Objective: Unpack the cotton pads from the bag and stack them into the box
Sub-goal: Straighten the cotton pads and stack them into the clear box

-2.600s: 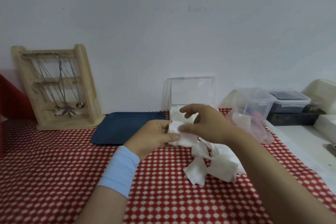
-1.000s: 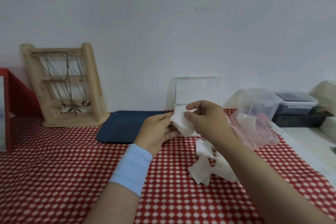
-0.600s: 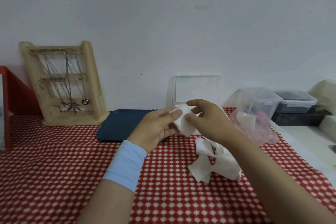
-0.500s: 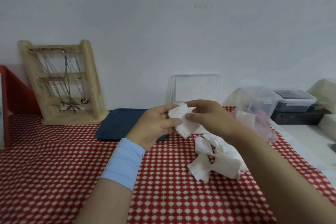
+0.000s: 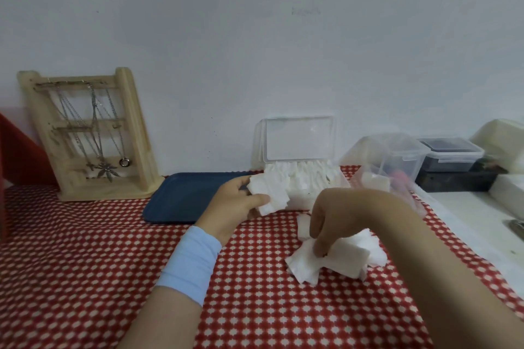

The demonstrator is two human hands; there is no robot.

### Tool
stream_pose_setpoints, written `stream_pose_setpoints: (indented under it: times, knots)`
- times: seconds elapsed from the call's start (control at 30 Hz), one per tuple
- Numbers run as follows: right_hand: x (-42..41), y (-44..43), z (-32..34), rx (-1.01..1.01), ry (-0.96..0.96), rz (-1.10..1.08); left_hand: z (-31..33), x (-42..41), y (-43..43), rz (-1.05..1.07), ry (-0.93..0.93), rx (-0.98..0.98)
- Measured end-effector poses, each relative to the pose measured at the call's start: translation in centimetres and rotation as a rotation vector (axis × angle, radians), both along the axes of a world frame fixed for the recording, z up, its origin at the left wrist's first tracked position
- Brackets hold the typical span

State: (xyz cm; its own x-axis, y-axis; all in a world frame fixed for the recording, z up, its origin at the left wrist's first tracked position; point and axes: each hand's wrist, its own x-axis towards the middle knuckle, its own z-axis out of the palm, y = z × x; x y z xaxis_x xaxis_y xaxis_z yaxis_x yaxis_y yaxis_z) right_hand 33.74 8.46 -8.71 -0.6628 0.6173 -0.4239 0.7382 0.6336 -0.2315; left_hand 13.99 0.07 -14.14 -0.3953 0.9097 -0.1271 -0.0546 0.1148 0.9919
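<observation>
Head view: left hand [image 5: 235, 204] grips white square cotton pads [image 5: 268, 193]; right hand [image 5: 337, 218] pinches loose pile [image 5: 340, 258].

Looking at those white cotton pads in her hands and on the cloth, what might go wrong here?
The small stack in the left hand is fanned out unevenly, so pads could slip. The right hand pinches into a loose pile and may grab several or scatter them. The box already looks quite full.

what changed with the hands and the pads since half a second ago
The right hand let go of the pads it shared with the left hand and dropped to pinch the loose pile on the cloth. The left hand keeps its small stack. Box, tray and bag are unchanged.
</observation>
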Motion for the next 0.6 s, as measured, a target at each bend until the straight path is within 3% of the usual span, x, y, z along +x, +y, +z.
stream_pose_setpoints:
  times: [0.13,0.23,0.3,0.53,0.6]
  knots:
    - [0.5,0.8,0.3,0.034,0.286,-0.026,0.1,0.1,-0.2,0.027,0.147,-0.020]
    - [1.0,1.1,1.0,-0.179,0.641,-0.131,0.2,0.4,-0.3,0.037,0.231,-0.023]
    - [0.9,0.9,1.1,-0.346,0.777,-0.188,0.3,0.8,-0.3,0.022,0.219,-0.020]
    - [-0.1,0.5,0.2,-0.412,0.824,-0.322,1.6,1.9,-0.7,-0.079,-0.155,0.050]
    - [-0.6,0.2,0.2,-0.422,0.857,-0.353,2.0,2.0,-0.8,-0.099,-0.129,0.063]
